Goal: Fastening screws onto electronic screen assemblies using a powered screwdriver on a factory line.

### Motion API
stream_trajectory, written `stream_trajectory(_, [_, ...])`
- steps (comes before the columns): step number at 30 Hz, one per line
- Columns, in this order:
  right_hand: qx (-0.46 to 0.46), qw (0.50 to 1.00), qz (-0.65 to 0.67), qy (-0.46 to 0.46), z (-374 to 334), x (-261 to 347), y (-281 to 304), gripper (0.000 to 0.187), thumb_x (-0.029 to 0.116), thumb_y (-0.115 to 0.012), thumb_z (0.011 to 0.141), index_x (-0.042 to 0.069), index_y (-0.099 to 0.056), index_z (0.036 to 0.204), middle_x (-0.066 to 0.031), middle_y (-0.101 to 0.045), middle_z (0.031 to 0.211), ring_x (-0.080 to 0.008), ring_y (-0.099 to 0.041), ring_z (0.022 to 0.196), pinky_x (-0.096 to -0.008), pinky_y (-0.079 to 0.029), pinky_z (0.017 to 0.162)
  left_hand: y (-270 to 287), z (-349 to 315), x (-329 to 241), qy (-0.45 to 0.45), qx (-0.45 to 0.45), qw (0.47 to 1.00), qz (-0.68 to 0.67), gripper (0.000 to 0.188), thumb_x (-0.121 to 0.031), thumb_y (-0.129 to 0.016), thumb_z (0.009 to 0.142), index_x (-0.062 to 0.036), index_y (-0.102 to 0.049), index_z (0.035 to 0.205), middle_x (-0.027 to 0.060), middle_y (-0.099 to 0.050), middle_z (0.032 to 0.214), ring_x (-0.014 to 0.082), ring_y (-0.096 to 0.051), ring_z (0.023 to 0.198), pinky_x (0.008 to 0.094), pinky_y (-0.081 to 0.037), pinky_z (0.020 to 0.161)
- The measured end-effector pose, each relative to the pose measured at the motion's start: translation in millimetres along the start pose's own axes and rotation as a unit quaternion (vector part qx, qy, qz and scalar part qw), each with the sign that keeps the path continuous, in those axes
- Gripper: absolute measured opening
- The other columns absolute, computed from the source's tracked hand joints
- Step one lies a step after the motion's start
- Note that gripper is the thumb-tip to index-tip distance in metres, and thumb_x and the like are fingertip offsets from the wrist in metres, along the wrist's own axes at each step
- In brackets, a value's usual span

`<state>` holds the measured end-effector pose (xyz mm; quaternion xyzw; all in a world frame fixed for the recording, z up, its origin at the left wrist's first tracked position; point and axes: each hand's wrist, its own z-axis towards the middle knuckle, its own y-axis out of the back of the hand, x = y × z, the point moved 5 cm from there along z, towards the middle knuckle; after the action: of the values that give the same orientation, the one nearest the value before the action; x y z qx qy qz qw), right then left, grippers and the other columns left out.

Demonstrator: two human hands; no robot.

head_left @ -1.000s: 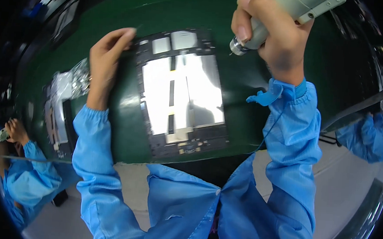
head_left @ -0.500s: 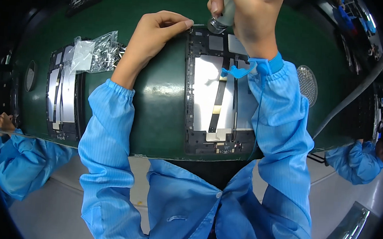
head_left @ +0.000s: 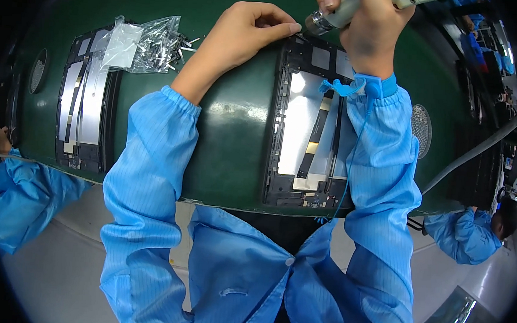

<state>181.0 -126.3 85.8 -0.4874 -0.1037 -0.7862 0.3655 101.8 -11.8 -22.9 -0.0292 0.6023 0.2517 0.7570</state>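
Observation:
My right hand [head_left: 370, 26] is wrapped round a pale electric screwdriver [head_left: 344, 11] with a shiny metal nose. The nose points down and left, close to the far left corner of an opened tablet [head_left: 293, 134] lying on the green bench. At that same corner, my left hand [head_left: 245, 39] has thumb and forefinger pressed together near the driver's tip. Whatever sits between those fingertips is too small to make out. Silver plates and a dark ribbon cable [head_left: 316, 135] show inside the tablet. My right forearm covers part of its right side.
A second opened tablet [head_left: 87, 106] lies at left, a clear bag of small metal parts [head_left: 153, 45] over its far end. Round textured dishes stand at far left [head_left: 38, 71] and right [head_left: 420, 131]. A grey cable [head_left: 478, 151] crosses at right. Other people in blue sit at both sides.
The view has shifted, so the bench items appear displaced. The screwdriver has tilted further over, its nose lifting slightly from the tablet's far edge. My left hand stays at the corner.

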Motion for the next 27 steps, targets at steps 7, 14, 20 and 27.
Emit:
stream_trajectory(7, [0.003,1.0,0.01,0.006,3.4,-3.0,8.5,0.02,-0.003,-0.054,0.087,-0.005,-0.061,0.105,-0.0188,-0.071,0.093,-0.0136,-0.057,0.051,-0.027,-0.048,0.046,0.6,-3.4,-4.2,-0.042,0.013,0.992,0.114,0.025,-0.021,-0.071,0.094,-0.0019,-0.074,0.109,0.0057,-0.072,0.089,0.0091,-0.064,0.083,0.0234,-0.05,0.074])
stream_trajectory(14, [0.012,1.0,0.021,0.02,4.9,-2.4,10.1,0.014,0.0,-0.057,0.088,-0.005,-0.064,0.099,-0.0146,-0.072,0.088,-0.0122,-0.058,0.05,-0.0265,-0.046,0.042,-1.3,-1.7,2.8,0.028,0.0,1.0,0.001,0.028,-0.023,-0.074,0.091,0.0008,-0.074,0.105,0.0073,-0.073,0.086,0.0086,-0.064,0.079,0.0234,-0.051,0.071])
stream_trajectory(20, [0.018,0.999,-0.001,0.039,2.8,2.0,6.8,0.013,0.001,-0.057,0.088,-0.006,-0.066,0.094,-0.0134,-0.072,0.085,-0.011,-0.059,0.05,-0.0259,-0.046,0.043,-0.3,-0.3,10.6,0.033,0.001,0.999,0.026,0.025,-0.021,-0.071,0.094,-0.0006,-0.074,0.108,0.0009,-0.07,0.087,0.0056,-0.061,0.08,0.0209,-0.048,0.071])
stream_trajectory(27, [0.029,0.999,0.006,0.043,1.6,-2.6,-1.0,0.013,0.001,-0.057,0.088,-0.006,-0.065,0.096,-0.0137,-0.073,0.086,-0.011,-0.059,0.05,-0.0263,-0.046,0.043,3.9,-0.1,15.0,0.035,0.002,0.997,0.07,0.024,-0.018,-0.071,0.094,0.0027,-0.073,0.106,0.0031,-0.072,0.092,0.0075,-0.063,0.084,0.0221,-0.049,0.077])
